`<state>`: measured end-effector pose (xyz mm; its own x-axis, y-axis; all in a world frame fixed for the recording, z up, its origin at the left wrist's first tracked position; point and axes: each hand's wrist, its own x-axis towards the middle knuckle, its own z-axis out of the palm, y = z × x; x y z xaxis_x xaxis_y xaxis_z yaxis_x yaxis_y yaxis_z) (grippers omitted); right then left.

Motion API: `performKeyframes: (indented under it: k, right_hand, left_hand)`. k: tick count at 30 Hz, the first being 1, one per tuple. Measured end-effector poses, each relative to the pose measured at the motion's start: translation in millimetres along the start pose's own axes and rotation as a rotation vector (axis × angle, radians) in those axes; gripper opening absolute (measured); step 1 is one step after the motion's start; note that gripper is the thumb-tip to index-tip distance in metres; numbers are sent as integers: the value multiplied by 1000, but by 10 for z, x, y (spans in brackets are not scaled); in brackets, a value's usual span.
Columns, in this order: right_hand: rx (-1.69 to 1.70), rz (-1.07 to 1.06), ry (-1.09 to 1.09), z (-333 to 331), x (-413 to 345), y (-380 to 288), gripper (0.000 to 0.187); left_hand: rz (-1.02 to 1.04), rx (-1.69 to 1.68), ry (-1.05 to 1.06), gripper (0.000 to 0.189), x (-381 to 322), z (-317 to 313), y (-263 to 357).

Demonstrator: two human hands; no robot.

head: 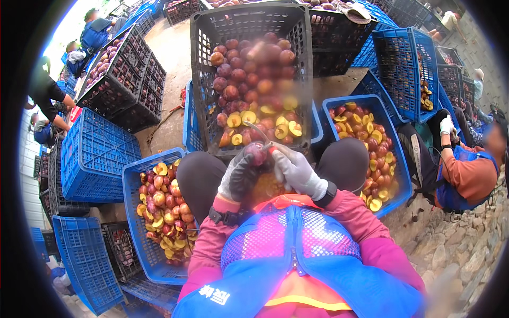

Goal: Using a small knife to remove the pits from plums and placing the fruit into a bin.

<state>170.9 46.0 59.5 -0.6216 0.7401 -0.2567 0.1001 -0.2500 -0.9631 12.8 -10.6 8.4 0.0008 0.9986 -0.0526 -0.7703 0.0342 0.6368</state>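
In a grey glove with a dark palm, my left hand (240, 177) holds a whole red plum (256, 154) between its fingers. My gloved right hand (296, 169) grips a small curved knife (257, 131); its blade rises above the plum, and the part near the handle is close to the fruit. Just beyond both hands, a black plastic crate (251, 12) is tilted towards me, with whole plums (238, 74) at the back and cut yellow-fleshed halves (249, 117) at its near edge. A lens smear blurs part of the crate's fruit.
Blue crates of cut plums stand at my left (133, 222) and right (403, 171). Stacked black crates (131, 75) and an upturned blue crate (99, 155) are further left. A co-worker in an orange top (469, 175) sits at the right, beside stony ground (457, 250).
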Motion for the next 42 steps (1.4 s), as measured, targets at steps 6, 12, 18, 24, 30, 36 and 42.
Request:
performKeyframes:
  k: [6, 12, 18, 24, 30, 36, 42]
  right_hand:
    - [-287, -251, 97, 18, 144, 345, 37]
    - [-645, -350, 227, 89, 184, 411, 31]
    - [-681, -211, 207, 111, 270, 449, 29]
    - [-615, -208, 207, 122, 387, 565, 30]
    - [-836, -233, 197, 147, 354, 539, 29]
    - [-616, -505, 338, -71, 290, 503, 22]
    - [-478, -683, 169, 8, 68, 151, 19]
  left_hand:
    - [-27, 20, -58, 34, -15, -43, -5]
    - [-53, 20, 73, 26, -36, -8, -44]
    - [-53, 96, 31, 22, -29, -52, -39]
    - [8, 181, 89, 24, 25, -225, -120]
    - [328, 1250, 389, 42, 15, -131, -70]
    - [253, 552, 236, 30, 7, -19, 324]
    - [25, -465, -38, 38, 0, -70, 296]
